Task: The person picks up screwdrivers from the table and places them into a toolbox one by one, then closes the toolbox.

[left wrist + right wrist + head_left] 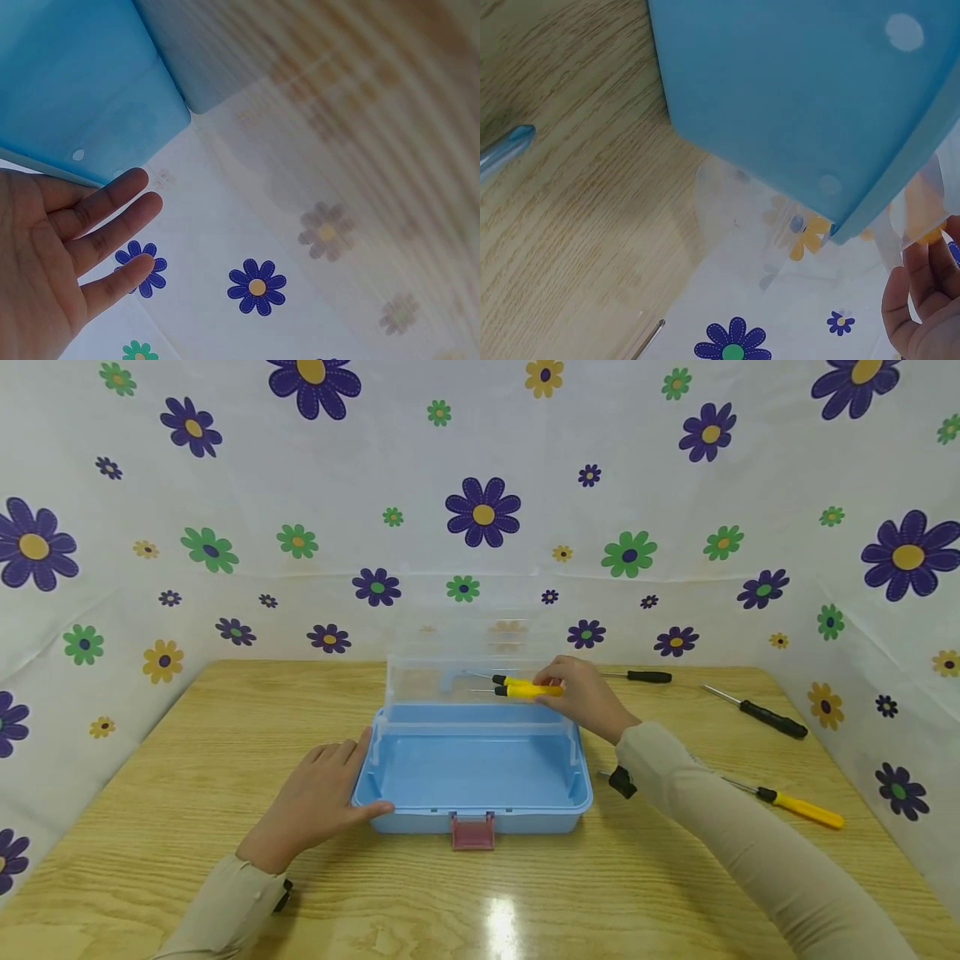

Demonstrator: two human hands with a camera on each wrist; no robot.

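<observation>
A light blue toolbox (472,821) with a pink latch (472,833) stands on the table, its clear lid (420,681) raised at the back. My left hand (315,802) rests at the box's left side, thumb over the front rim; the left wrist view has its fingers (112,240) straight beside the blue wall (90,82). Above the back of the box, my right hand (581,693) pinches two screwdrivers (517,691) by their yellow handles, shafts pointing left. In the right wrist view, the right fingers (930,277) appear beyond the box corner (840,225).
Right of the box lie a black-handled screwdriver (648,677) at the back, another black screwdriver (772,718) and a yellow-handled screwdriver (806,810). A short dark-handled tool (621,782) lies beside the box, close to my right sleeve. Flowered cloth (480,443) hangs behind and beside the table.
</observation>
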